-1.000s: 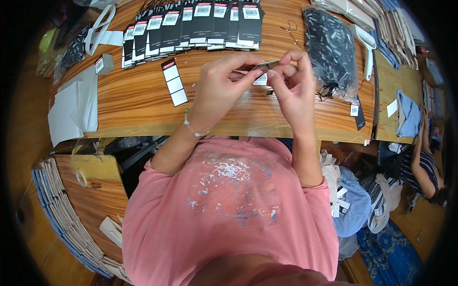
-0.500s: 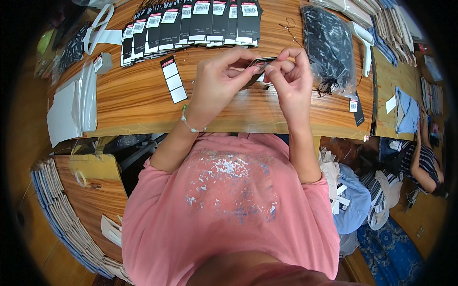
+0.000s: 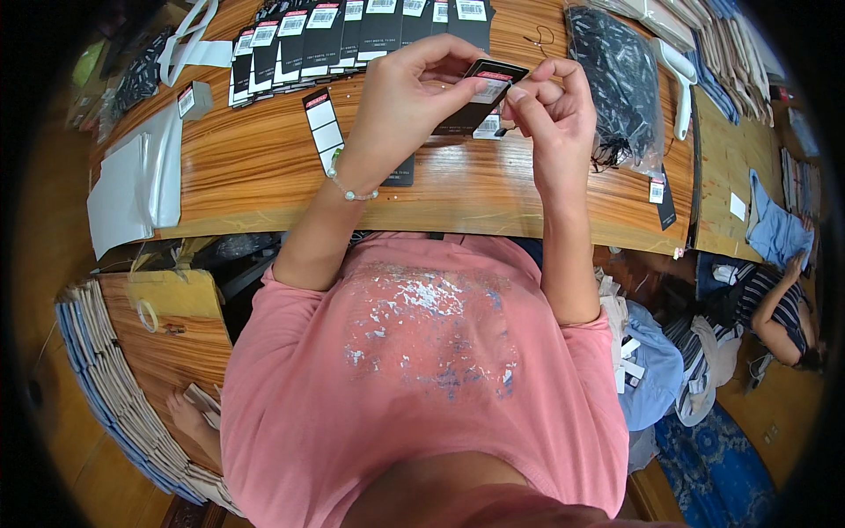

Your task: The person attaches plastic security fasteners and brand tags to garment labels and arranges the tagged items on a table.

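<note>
My left hand grips a black hang tag with a red-and-white barcode sticker, tilted above the table. At the tag's upper right corner, my right hand has thumb and forefinger pinched together; what lies between them is too small to make out. Beneath the held tag, another barcode sticker shows on the table with a bit of black cord beside it. A black card with white panels lies left of my left wrist. Behind my hands spreads an overlapping row of black hang tags.
A clear bag of black tag strings and a white handheld tool lie at the right. White sheets and plastic sleeves cover the left end. Another person's hand touches stacked garments at lower left; a person in stripes handles blue cloth.
The hang tag has turned so that its stickered face shows more. Both hands have risen slightly away from me. Another person's hand has appeared at the lower left.
</note>
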A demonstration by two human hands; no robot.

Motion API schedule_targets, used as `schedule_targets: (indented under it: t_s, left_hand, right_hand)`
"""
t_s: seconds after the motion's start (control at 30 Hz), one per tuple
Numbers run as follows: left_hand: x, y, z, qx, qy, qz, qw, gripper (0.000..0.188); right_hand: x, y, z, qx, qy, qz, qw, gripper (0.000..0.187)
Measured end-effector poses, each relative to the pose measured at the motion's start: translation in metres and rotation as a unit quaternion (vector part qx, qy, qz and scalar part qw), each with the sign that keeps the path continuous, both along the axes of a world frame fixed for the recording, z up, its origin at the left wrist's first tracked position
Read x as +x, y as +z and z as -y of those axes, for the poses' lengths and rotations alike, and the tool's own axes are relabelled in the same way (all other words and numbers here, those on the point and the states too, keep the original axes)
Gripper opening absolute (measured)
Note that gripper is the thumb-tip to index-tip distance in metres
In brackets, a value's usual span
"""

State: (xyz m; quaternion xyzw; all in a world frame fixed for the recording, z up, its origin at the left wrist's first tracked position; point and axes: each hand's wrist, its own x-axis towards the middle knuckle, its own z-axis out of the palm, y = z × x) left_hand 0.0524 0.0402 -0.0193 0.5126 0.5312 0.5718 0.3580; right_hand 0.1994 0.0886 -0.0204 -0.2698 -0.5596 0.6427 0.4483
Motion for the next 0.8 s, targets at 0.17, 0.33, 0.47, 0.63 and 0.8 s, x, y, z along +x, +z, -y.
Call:
schedule_targets:
  t_s: [0.17, 0.33, 0.47, 0.63, 0.8]
  left_hand:
    - [0.001, 0.003, 0.002, -0.002, -0.007, 0.004, 1.000, 0.021]
    - [0.003, 0.003, 0.003, 0.008, -0.006, 0.002, 1.000, 0.020]
    - [0.006, 0.007, 0.005, 0.002, 0.006, -0.055, 0.998, 0.019]
    - [0.009, 0.007, 0.005, 0.029, 0.016, -0.103, 0.994, 0.018]
    - [0.008, 0.007, 0.006, 0.025, 0.018, -0.119, 0.992, 0.019]
  right_hand:
    - [-0.003, 0.002, 0.000, 0.018, -0.004, 0.003, 1.000, 0.023]
    - [-0.003, 0.000, -0.001, 0.019, -0.002, -0.001, 1.000, 0.023]
    - [-0.003, 0.000, -0.001, 0.021, -0.005, 0.009, 1.000, 0.023]
    - [-0.004, -0.004, -0.001, 0.043, -0.014, 0.023, 0.999, 0.022]
    - [-0.007, -0.005, 0.002, 0.056, -0.016, 0.019, 0.998, 0.022]
